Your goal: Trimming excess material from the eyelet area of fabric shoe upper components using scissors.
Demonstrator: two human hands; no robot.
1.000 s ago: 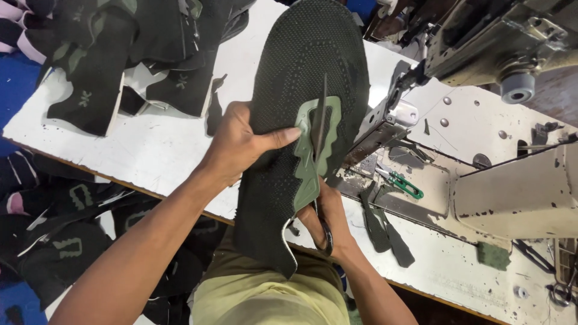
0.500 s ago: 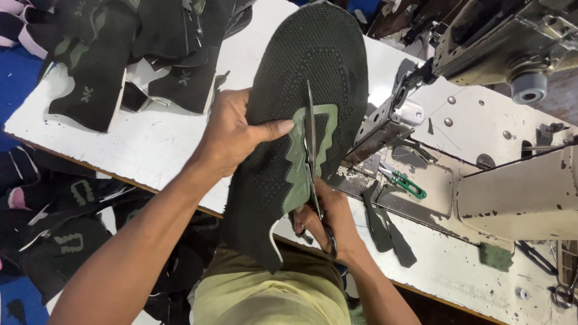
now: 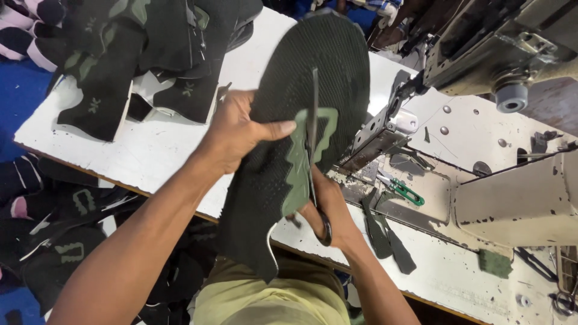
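A dark green knitted shoe upper [image 3: 313, 72] with a lighter green patch [image 3: 301, 162] is held up over the white worktable [image 3: 156, 156]. My left hand [image 3: 238, 129] grips its left edge, thumb lying across the fabric toward the patch. My right hand [image 3: 328, 213] holds black-handled scissors [image 3: 313, 138], whose blades point up along the patch's inner edge. The lower end of the upper hangs over my lap.
A pile of dark shoe uppers [image 3: 138, 54] lies at the table's back left; more lie below the table at left [image 3: 54, 229]. A cream sewing machine [image 3: 512, 192] stands at right, with green-handled snips [image 3: 406, 192] and dark fabric scraps [image 3: 385, 235] beside it.
The scissors have slid further up along the green patch. The upper has shifted slightly and my left thumb stays pressed on it.
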